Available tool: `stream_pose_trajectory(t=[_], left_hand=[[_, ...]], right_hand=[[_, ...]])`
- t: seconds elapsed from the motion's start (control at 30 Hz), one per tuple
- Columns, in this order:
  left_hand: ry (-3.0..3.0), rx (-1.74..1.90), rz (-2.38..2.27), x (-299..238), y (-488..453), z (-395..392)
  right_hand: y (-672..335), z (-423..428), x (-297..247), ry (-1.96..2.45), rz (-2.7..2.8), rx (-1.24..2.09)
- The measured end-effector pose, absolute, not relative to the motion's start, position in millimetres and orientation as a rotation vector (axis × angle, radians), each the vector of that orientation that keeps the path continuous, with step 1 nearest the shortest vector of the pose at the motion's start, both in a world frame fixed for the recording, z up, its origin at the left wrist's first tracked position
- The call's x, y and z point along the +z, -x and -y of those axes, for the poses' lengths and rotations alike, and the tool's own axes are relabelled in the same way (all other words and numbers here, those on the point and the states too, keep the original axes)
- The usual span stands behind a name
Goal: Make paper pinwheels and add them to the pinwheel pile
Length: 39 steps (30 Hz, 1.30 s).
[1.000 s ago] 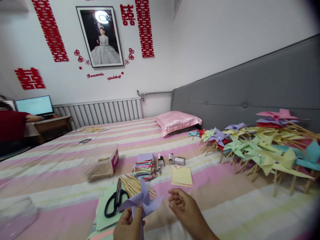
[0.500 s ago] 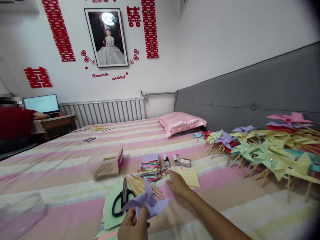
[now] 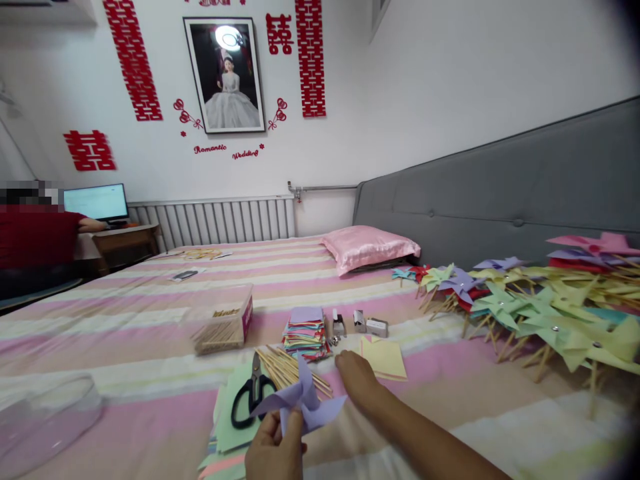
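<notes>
My left hand [image 3: 280, 443] pinches a purple paper pinwheel [image 3: 303, 400] at its middle, above the sticks and scissors. My right hand [image 3: 356, 375] is just to its right, low over the bed. Its fingers are curled in, and whatever they hold is hidden. A few small metal pins [image 3: 334, 341] lie just beyond it, next to a stack of coloured paper squares [image 3: 304, 331]. Yellow paper squares [image 3: 385, 358] are at its right. Black-handled scissors [image 3: 254, 393] rest on green paper sheets [image 3: 240, 427], beside loose wooden sticks [image 3: 283, 368].
Small boxes [image 3: 376, 327] stand behind the yellow squares. A clear box of sticks [image 3: 220, 333] is at left, a clear plastic lid [image 3: 50, 420] nearer. Finished pinwheels [image 3: 530, 307] crowd the right side by the headboard [image 3: 500, 180]. A person in red [image 3: 40, 243] sits far left.
My right hand has drawn back slightly from the metal pins, and its fingers have curled in. My left hand keeps hold of the purple pinwheel. The view has shifted a little left.
</notes>
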<state>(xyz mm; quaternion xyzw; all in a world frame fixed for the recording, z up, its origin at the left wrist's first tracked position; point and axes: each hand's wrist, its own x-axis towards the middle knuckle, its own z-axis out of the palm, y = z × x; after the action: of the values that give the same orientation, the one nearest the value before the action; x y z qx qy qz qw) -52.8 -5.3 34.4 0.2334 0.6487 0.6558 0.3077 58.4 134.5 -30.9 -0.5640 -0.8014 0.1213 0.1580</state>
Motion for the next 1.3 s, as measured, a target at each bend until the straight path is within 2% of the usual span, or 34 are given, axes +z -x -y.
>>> stream_pose_trajectory(t=[0.33,0.57,0.7,1.1,1.3], left_hand=[[-0.618,1.707,-1.703,35.8,54.0,6.9],[-0.635,1.690,-1.700,35.3,46.5,6.0],[-0.647,1.659,-1.712,33.4,44.0,4.9],[-0.748,1.561,-1.564,28.6,26.1,5.1],[-0.776,1.534,-1.540,19.6,21.9,2.5]], right_hand=[[-104.8,-60.3,-33.5,1.420,2.038,0.531],[-108.4,-71.8,-41.0,1.288,1.804,0.824],[-111.9,-73.2,-41.2,1.256,1.735,0.877],[-134.8,-57.9,-9.4,1.161,1.504,0.980],[-135.7,-43.4,11.9,0.910,1.352,1.229]])
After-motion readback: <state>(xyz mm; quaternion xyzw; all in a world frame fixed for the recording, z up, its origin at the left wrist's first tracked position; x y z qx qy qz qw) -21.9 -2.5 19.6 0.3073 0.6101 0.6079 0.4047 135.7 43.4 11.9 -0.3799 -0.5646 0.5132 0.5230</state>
